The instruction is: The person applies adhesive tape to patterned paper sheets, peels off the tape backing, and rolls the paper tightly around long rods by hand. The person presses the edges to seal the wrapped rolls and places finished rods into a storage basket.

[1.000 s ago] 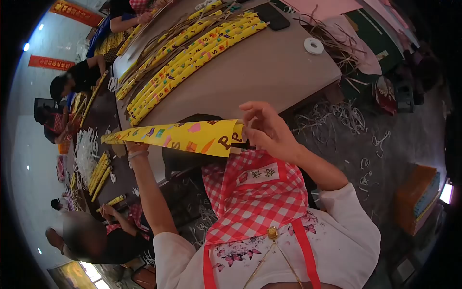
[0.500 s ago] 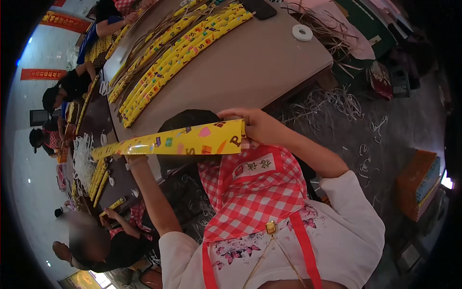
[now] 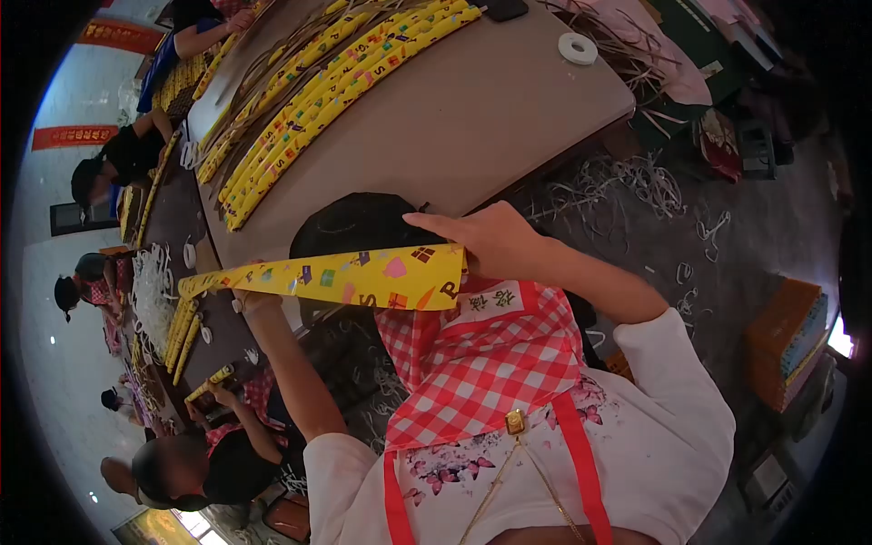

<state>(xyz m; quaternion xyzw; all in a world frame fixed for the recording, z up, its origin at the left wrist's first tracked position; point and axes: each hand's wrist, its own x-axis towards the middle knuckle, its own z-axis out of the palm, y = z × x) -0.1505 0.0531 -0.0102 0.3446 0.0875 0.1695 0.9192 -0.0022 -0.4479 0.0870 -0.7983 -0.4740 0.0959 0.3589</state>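
Note:
A tube of yellow printed wrapping paper (image 3: 345,279), wider at its right end, lies across in front of my chest. My left hand (image 3: 259,302) supports it from underneath near the narrow left end, its fingers mostly hidden behind the paper. At the wide end my right hand (image 3: 500,241) grips the edge, the index finger pointing left above it and the other fingertips out of sight. A black rounded object (image 3: 341,222) sits right behind the tube.
Yellow printed rods (image 3: 318,123) and brown strips lie on the table (image 3: 472,109), with a white tape roll (image 3: 578,49) near its right end. Shredded white strips (image 3: 627,195) litter the floor. At left, several people work; one person (image 3: 241,454) holds a short yellow rod.
The tube's right end has dropped a little, so it now slopes down to the right. My right hand has moved slightly down with it. The view has shifted slightly.

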